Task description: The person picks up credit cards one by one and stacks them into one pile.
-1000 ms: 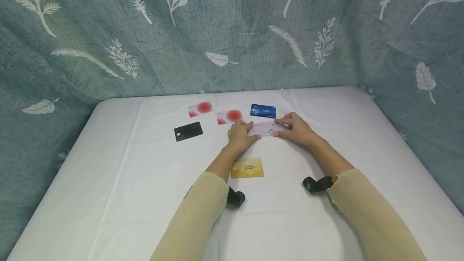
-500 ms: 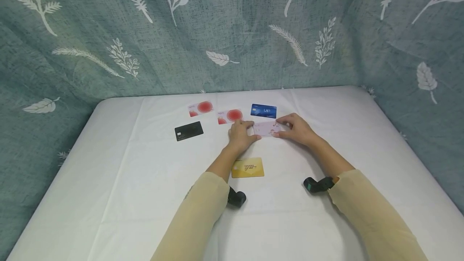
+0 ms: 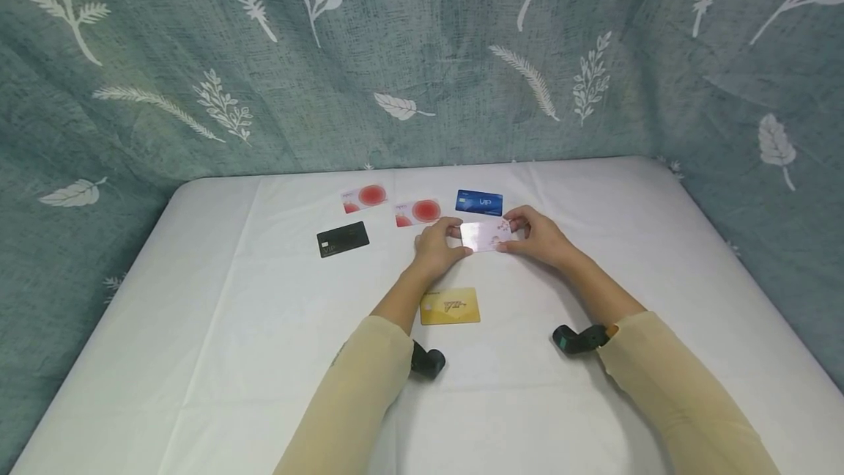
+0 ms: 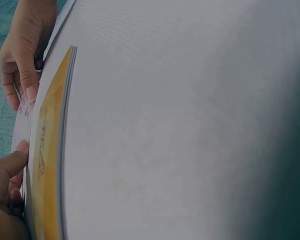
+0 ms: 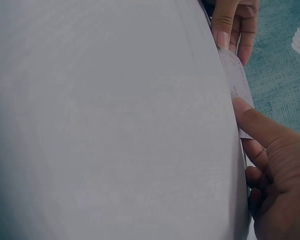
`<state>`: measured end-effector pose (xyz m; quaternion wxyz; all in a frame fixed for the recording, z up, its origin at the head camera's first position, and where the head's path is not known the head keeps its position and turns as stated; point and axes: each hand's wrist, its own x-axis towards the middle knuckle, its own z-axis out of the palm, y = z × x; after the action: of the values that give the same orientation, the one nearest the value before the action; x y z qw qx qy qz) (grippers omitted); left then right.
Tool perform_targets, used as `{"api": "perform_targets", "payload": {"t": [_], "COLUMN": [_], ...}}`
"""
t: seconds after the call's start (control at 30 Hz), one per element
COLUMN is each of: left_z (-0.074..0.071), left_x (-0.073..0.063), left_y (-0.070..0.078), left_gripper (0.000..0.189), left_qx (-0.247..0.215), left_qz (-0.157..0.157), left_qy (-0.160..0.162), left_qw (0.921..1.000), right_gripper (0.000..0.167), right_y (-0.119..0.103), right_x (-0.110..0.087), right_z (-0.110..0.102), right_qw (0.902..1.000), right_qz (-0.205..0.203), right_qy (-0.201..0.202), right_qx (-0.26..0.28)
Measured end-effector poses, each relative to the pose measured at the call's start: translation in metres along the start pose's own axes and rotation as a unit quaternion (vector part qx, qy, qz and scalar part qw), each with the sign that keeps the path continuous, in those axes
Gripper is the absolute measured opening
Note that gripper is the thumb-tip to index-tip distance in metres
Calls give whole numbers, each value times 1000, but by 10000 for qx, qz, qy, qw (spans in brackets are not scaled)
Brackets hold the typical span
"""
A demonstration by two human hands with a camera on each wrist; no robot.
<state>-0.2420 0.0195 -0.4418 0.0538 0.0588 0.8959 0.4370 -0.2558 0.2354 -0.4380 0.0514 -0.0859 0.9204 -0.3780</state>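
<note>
Both hands meet around a pale pink card [image 3: 484,236] with a floral print, right of the table's middle. My left hand [image 3: 435,249] pinches its left end between thumb and fingers. At the other end, the thumb and fingers of my right hand [image 3: 542,237] pinch the card. Its face is tilted and catches a bright glare. In the right wrist view the pink card [image 4: 23,120] also shows from the left side, spanning thumb to thumb. Just beyond lies a blue VIP card [image 3: 479,202]. A yellow card [image 3: 450,306] lies nearer, beside the left forearm.
Two pink cards with red circles lie at the back, one left [image 3: 365,199] and one closer [image 3: 417,212] to the left hand. A black VIP card [image 3: 343,239] lies left of them. White cloth covers the table [image 3: 264,358]; a green leaf-patterned curtain [image 3: 422,57] hangs behind.
The pink card, earlier lying flat between the fingers, is now tilted up and shines with glare. The fingers have curled further behind its ends. The other cards have not moved.
</note>
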Motion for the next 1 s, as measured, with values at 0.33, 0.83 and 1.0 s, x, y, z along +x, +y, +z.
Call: {"api": "perform_targets", "payload": {"t": [0.33,0.83,1.0], "left_z": [-2,-5,-6], "left_x": [2,1,-1], "left_y": [-3,-6,-8], "left_gripper": [62,70,70], "left_qx": [-3,351,130], "left_qz": [170,333,320], "left_qy": [-104,-341,-387], "left_qw": [9998,9982,9987], "right_gripper": [68,69,68], "right_y": [-1,4,4], "right_x": [-1,-7,-9], "right_z": [-1,2,2], "right_qw": [9999,9997,9995], "right_qz": [-56,-246,-277], "right_qy": [-76,-21,54], "right_qx": [-38,-64,-104]}}
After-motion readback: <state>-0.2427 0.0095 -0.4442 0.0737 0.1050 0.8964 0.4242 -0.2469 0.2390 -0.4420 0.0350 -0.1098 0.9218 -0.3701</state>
